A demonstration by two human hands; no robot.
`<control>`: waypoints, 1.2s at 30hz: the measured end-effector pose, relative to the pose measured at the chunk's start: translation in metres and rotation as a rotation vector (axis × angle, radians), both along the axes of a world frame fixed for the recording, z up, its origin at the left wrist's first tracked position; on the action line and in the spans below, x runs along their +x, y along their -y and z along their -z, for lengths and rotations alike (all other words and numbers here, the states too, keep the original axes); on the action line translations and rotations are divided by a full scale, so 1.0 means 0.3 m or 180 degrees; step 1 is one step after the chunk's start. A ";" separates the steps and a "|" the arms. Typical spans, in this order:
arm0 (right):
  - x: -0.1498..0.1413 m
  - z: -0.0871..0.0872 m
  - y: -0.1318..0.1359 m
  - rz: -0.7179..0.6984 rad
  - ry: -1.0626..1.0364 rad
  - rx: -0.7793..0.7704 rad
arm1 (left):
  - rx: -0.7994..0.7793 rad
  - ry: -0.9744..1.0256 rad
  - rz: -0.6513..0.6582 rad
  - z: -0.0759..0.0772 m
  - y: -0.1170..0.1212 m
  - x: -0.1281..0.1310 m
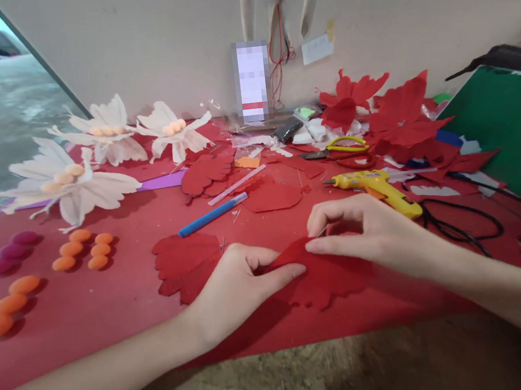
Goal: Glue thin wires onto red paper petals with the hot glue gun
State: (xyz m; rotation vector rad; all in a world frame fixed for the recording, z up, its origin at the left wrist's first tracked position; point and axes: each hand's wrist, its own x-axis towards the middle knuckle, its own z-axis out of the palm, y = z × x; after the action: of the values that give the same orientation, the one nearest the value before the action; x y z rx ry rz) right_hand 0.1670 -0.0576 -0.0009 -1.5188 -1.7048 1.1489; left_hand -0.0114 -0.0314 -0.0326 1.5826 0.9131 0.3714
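My left hand [254, 273] pinches a red scalloped fabric piece [320, 278] between thumb and fingers, near the front of the table. At the piece's upper edge my right hand [348, 229] is closed, thumb against fingertips, on a thin pale pin [322, 232]. Whether the pin goes through the cloth I cannot tell. Another red scalloped piece [186, 262] lies left of my left hand, with crossed pins at its right edge. A blue pen [213, 215] rests just beyond it. Past my right hand lies a yellow glue gun [375, 186].
White flowers [78, 189] stand at the left, behind orange and purple bead-like pieces [9, 305]. Yellow-handled scissors [346, 144], scraps and red flowers [401, 112] crowd the back right. A black cord [464, 229] loops on the right. A lit phone [254, 78] leans against the wall.
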 end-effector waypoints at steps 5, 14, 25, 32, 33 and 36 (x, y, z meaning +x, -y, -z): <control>0.058 -0.026 -0.028 0.0367 -0.0203 -0.0120 | -0.0368 0.0206 -0.0147 -0.001 -0.004 0.005; 0.091 -0.057 -0.056 0.0282 -0.0358 -0.0653 | -0.0648 0.0297 -0.0001 -0.003 0.004 -0.001; 0.150 0.006 -0.119 0.0419 0.1218 0.0508 | 0.0044 -0.0642 0.0316 -0.003 0.009 -0.014; 0.166 0.024 -0.379 0.0812 0.2773 0.0450 | 0.0939 -0.1393 0.0692 -0.015 -0.011 -0.020; 0.160 0.033 -0.416 0.0812 0.2878 0.0358 | 0.1175 -0.1591 0.0767 -0.020 -0.011 -0.021; 0.136 0.053 -0.496 0.0734 0.3111 0.0130 | 0.1933 -0.2338 0.0932 -0.041 -0.009 -0.021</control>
State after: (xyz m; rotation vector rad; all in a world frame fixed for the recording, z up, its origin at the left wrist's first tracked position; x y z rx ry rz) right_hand 0.2079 0.0913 -0.0168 -2.3845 -1.9960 0.2067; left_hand -0.0178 -0.0287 -0.0201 2.4587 1.1491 -0.1910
